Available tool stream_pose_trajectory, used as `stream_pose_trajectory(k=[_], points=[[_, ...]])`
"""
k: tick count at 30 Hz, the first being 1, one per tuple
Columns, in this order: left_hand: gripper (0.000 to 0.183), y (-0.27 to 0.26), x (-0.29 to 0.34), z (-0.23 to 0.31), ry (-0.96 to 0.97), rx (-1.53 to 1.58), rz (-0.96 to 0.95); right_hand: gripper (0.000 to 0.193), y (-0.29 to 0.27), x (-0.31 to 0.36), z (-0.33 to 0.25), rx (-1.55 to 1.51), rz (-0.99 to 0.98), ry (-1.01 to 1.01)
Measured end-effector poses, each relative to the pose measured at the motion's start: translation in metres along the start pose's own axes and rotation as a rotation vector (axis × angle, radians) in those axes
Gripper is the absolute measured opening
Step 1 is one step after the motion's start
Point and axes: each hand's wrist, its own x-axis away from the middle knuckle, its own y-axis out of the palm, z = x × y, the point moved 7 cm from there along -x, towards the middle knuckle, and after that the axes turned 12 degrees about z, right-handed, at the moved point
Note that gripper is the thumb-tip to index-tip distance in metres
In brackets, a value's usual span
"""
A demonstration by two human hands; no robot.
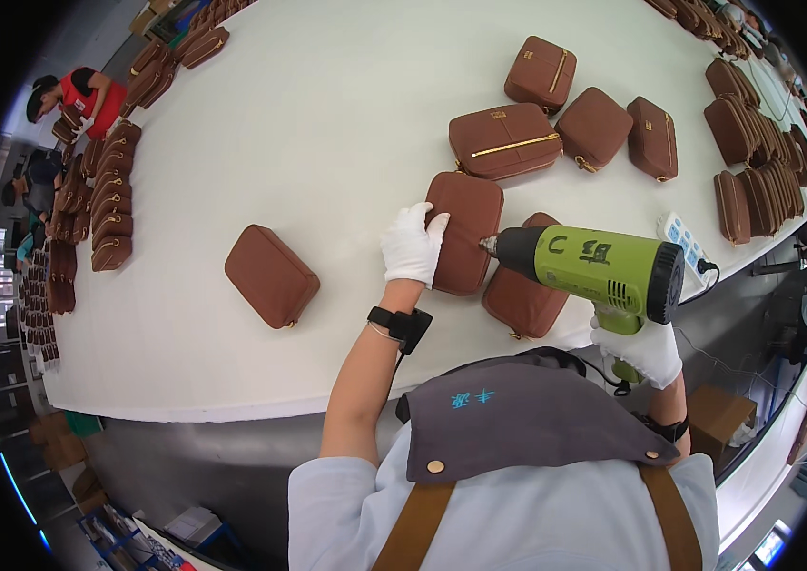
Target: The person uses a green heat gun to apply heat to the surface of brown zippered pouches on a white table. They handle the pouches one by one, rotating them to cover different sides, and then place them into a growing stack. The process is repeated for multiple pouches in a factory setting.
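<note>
A white glove covers my left hand, which grips the left edge of a brown leather bag, thumb over its upper face. My right hand, gloved in white too, is wrapped round the handle of a green heat gun. The gun's metal nozzle points left, right beside the bag's face; I cannot tell whether it touches. Partly under the gun lies another brown bag. Just beyond the held bag is a brown bag with a gold zip. A single brown bag lies to the left.
Several more bags lie at the far right of the white table. A white power strip with a plugged-in cord sits near the right edge. Bags stand in rows at the left and right. A person in red works at far left.
</note>
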Motion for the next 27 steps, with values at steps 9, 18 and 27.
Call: stream_pose_trajectory(k=[9, 18, 27], points=[[0.084, -0.002, 0.021, 0.024, 0.112, -0.007, -0.154, 0.033, -0.001, 0.009, 0.002, 0.148, -0.177, -0.148], [0.088, -0.020, 0.038, 0.053, 0.253, -0.138, -0.191, 0.033, -0.015, 0.016, 0.006, 0.257, -0.129, -0.150], [0.073, -0.018, 0.034, 0.037, 0.275, -0.063, -0.153, 0.039, -0.013, 0.020, 0.008, 0.237, -0.152, -0.043]])
